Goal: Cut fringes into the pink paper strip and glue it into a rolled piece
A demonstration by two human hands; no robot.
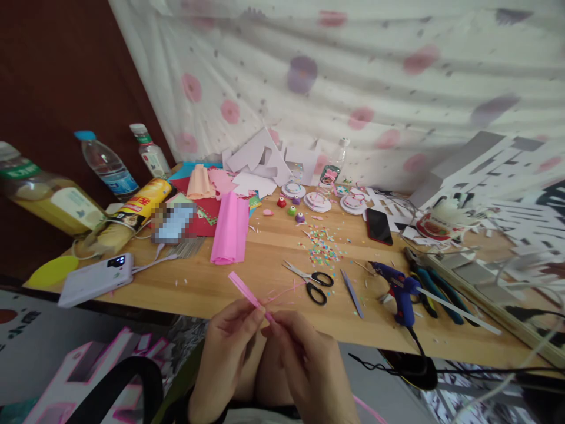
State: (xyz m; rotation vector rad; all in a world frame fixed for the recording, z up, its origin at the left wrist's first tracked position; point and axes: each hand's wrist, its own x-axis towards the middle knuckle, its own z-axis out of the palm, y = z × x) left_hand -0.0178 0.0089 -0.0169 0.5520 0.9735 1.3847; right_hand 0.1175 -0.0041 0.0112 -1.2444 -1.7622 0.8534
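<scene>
A narrow folded strip of pink paper is held over the table's front edge. My left hand pinches it near the middle, and its free end points up and left. Close beside, my right hand is closed on the strip's lower end, fingertips nearly touching the left ones. Thin pink strands lie just behind the hands. Black-handled scissors rest partly open behind my right hand. A pink crepe paper roll lies farther back, left of the scissors.
A blue glue gun, pliers and a grey pointed tool lie at the right. Confetti, a dark phone and small decorated discs are farther back. Bottles and a white phone occupy the left.
</scene>
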